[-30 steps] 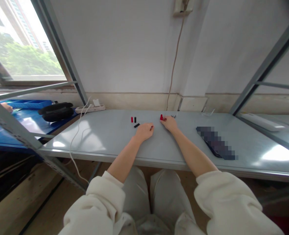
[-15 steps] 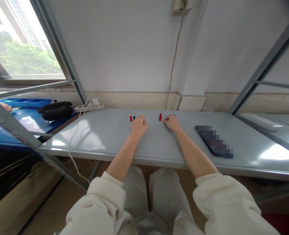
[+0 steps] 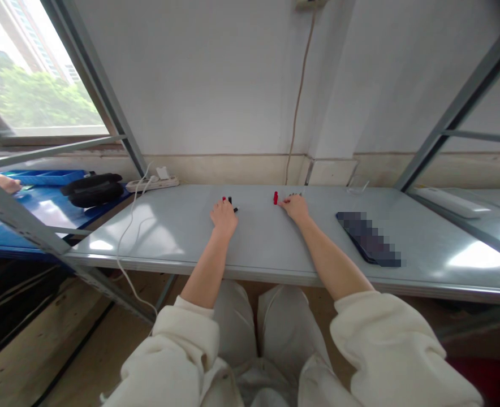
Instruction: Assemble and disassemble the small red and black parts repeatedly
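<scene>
Since the frame one second ago, my left hand (image 3: 223, 216) has moved left across the desk (image 3: 258, 243) to the small cylinders; my right hand (image 3: 296, 207) has stayed near its earlier position. Far left: part of another person's hand (image 3: 6, 182) by a blue tray (image 3: 46, 177) on the blue surface (image 3: 25, 217), with a black case (image 3: 93, 191) nearer to me. At the left end of the desk, a power strip (image 3: 152, 185) lies near the wall, a white cable (image 3: 123, 254) running from it over the front edge. Next, my left hand, back up, fingers reaching forward; the left red cylinder (image 3: 223, 199) shows at the fingertips, an upright black cylinder (image 3: 230, 200) just right of it. A dark piece (image 3: 235, 210) shows beside the hand's right edge, partly hidden. Cannot tell whether these fingers grip anything. Farther right, the right red cylinder (image 3: 276, 198) stands just left of my right hand, whose fingers are bent together; contents, if any, too small to make out. Small grey pieces (image 3: 296, 195) lie just beyond its knuckles. Right of my forearm: a dark phone-like slab (image 3: 360, 249), lying flat at a slant, partly pixelated.
</scene>
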The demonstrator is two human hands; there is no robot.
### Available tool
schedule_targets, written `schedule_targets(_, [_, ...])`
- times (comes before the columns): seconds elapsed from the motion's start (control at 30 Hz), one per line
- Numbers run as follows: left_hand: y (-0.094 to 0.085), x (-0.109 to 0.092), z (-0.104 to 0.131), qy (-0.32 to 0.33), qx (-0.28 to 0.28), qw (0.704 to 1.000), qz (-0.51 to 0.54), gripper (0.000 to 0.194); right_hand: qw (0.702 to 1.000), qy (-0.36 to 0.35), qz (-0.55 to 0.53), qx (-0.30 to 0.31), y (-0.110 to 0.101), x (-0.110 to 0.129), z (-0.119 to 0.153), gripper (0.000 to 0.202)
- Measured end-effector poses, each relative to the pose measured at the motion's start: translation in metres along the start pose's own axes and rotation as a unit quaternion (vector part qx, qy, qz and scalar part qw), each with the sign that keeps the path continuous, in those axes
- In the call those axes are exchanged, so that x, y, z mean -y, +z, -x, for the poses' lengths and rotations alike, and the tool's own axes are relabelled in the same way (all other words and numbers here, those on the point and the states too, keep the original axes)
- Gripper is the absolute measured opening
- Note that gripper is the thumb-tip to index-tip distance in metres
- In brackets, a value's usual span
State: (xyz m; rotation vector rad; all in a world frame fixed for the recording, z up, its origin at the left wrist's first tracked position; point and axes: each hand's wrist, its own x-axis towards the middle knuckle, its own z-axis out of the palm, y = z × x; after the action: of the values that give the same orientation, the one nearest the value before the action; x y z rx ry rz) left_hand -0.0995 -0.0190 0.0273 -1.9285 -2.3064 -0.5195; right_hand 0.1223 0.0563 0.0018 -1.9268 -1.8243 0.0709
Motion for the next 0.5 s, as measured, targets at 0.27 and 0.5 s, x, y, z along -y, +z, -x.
schedule_targets(0.27, [0.008,0.003,-0.004,0.029,0.031,0.999,0.024,0.026,0.999,0.010,0.025,0.022,-0.010,0.004,0.007,0.028])
schedule_targets(0.5, [0.019,-0.011,-0.011,0.133,-0.005,0.961,0.244,0.015,0.996,-0.035,-0.057,-0.061,-0.038,0.033,0.035,0.037])
